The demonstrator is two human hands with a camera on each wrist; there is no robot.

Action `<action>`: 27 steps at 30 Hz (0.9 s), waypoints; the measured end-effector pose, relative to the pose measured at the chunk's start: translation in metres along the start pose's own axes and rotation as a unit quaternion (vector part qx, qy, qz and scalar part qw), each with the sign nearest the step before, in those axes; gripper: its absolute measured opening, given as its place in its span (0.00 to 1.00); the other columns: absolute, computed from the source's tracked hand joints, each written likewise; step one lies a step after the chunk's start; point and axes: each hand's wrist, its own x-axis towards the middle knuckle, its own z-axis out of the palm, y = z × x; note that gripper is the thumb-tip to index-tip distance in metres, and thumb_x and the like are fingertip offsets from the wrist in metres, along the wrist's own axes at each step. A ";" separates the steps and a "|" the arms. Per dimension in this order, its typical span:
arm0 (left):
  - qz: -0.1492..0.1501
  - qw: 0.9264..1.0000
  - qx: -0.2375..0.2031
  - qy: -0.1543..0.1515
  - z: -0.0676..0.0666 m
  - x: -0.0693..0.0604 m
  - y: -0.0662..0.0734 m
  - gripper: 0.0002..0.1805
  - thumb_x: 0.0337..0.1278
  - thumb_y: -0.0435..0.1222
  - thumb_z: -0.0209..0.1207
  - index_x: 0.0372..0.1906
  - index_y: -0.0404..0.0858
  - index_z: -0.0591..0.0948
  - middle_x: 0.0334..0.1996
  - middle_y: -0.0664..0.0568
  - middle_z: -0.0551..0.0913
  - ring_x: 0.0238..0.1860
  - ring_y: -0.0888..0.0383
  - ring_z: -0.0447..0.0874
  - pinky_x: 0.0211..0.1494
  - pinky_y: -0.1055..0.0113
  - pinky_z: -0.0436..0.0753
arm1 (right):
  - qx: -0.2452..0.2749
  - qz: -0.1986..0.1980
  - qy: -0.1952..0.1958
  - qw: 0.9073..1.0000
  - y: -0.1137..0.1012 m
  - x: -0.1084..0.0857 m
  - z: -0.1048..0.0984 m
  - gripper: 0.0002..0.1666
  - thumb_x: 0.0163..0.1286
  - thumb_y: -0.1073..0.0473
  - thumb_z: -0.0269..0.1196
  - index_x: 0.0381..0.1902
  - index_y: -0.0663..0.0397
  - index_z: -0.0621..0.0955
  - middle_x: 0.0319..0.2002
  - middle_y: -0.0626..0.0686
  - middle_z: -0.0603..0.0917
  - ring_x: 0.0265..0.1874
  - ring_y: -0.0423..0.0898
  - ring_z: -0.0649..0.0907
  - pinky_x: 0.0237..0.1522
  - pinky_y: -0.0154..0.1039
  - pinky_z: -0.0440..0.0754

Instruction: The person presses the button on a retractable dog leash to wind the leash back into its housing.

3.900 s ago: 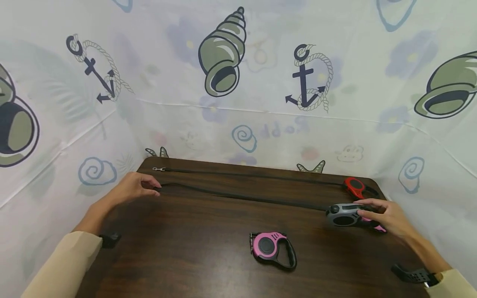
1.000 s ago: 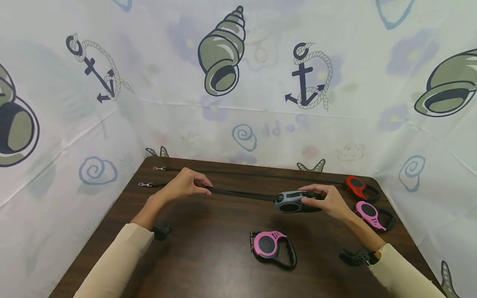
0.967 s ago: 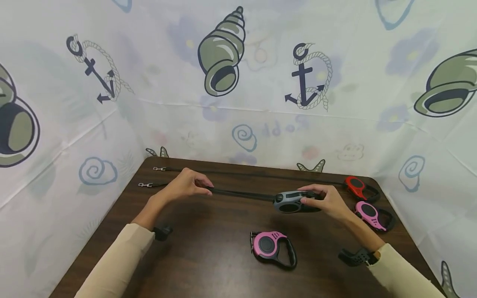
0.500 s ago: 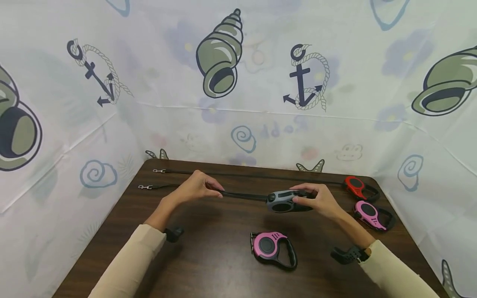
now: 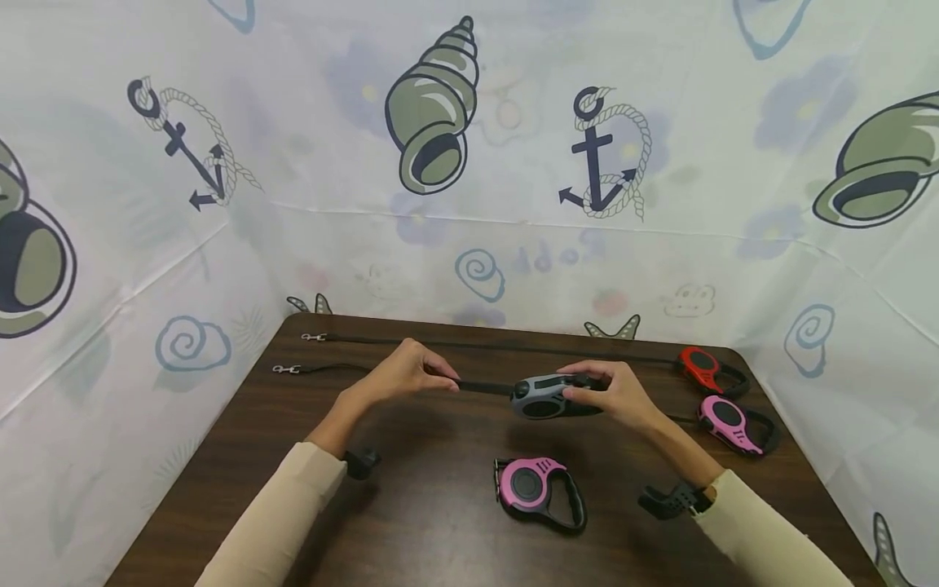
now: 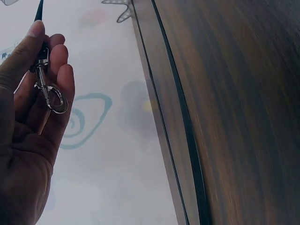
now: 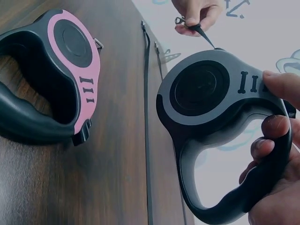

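The right hand [image 5: 616, 395] grips the gray leash [image 5: 539, 397], and the left hand [image 5: 399, 377] pinches its strap [image 5: 486, 387] beside the metal clip [image 6: 49, 91], above the table [image 5: 411, 522]. A pink leash [image 5: 526, 483] lies nearer; a second pink leash [image 5: 729, 413] sits beside a red leash [image 5: 699, 367].

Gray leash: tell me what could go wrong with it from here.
If the left hand loses its pinch near the metal clip, the short strap might snap toward the gray case.
Lowered toward the person, the case could knock the nearer pink leash.
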 end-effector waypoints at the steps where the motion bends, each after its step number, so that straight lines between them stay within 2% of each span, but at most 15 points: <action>1: 0.003 1.000 0.000 0.002 0.002 0.001 0.001 0.06 0.59 0.34 0.75 0.40 0.37 0.94 0.35 0.55 0.93 0.34 0.48 0.93 0.33 0.71 0.84 | 0.001 -0.002 0.001 1.000 0.000 0.001 0.001 0.19 0.70 0.67 0.70 0.58 0.64 0.86 0.36 0.53 0.91 0.30 0.42 0.85 0.32 0.36 0.85; 5: 0.006 1.000 -0.008 0.003 0.009 0.007 0.003 0.07 0.60 0.34 0.75 0.40 0.36 0.94 0.35 0.55 0.93 0.34 0.55 0.93 0.36 0.69 0.88 | 0.004 0.001 0.002 1.000 0.001 0.003 0.003 0.18 0.70 0.67 0.70 0.58 0.63 0.87 0.36 0.54 0.91 0.30 0.44 0.86 0.31 0.37 0.85; 10: 0.013 1.000 -0.020 0.001 0.022 0.014 0.004 0.08 0.61 0.36 0.75 0.42 0.37 0.94 0.35 0.55 0.93 0.32 0.62 0.91 0.34 0.68 0.87 | 0.010 0.004 -0.004 1.000 0.001 0.005 0.009 0.18 0.70 0.65 0.71 0.57 0.61 0.87 0.37 0.56 0.91 0.30 0.46 0.86 0.31 0.36 0.85; 17: 0.024 0.998 -0.054 -0.002 0.037 0.023 0.008 0.07 0.62 0.33 0.74 0.42 0.36 0.93 0.35 0.53 0.93 0.30 0.47 0.92 0.32 0.69 0.86 | 0.016 0.016 -0.010 1.000 0.003 0.009 0.014 0.18 0.71 0.65 0.70 0.58 0.61 0.87 0.36 0.57 0.91 0.30 0.46 0.87 0.34 0.40 0.88; 19: 0.025 0.998 -0.062 0.003 0.040 0.026 0.010 0.06 0.62 0.33 0.74 0.42 0.36 0.93 0.34 0.52 0.93 0.30 0.47 0.91 0.32 0.69 0.86 | 0.016 0.020 -0.008 1.000 0.003 0.011 0.015 0.18 0.71 0.65 0.71 0.58 0.60 0.87 0.36 0.57 0.91 0.31 0.47 0.88 0.35 0.43 0.89; 23: 0.013 0.996 -0.085 0.005 0.046 0.029 0.013 0.06 0.62 0.31 0.73 0.43 0.34 0.93 0.33 0.44 0.93 0.29 0.41 0.91 0.32 0.61 0.88 | 0.014 0.031 -0.006 0.999 0.002 0.013 0.014 0.18 0.71 0.64 0.71 0.58 0.60 0.87 0.36 0.58 0.91 0.31 0.49 0.88 0.36 0.46 0.90; 25: 0.002 0.996 -0.088 0.006 0.049 0.028 0.014 0.07 0.62 0.30 0.73 0.44 0.34 0.92 0.34 0.42 0.93 0.29 0.40 0.91 0.31 0.61 0.88 | 0.011 0.037 -0.006 0.999 0.003 0.013 0.014 0.18 0.71 0.64 0.71 0.58 0.60 0.87 0.37 0.58 0.91 0.31 0.49 0.88 0.36 0.46 0.90; 27: -0.006 0.997 -0.082 0.010 0.051 0.027 0.014 0.08 0.62 0.31 0.73 0.45 0.35 0.93 0.36 0.43 0.93 0.28 0.44 0.90 0.30 0.65 0.85 | 0.006 0.043 -0.006 0.999 0.003 0.012 0.015 0.18 0.71 0.63 0.71 0.58 0.60 0.87 0.37 0.58 0.91 0.32 0.48 0.88 0.36 0.46 0.90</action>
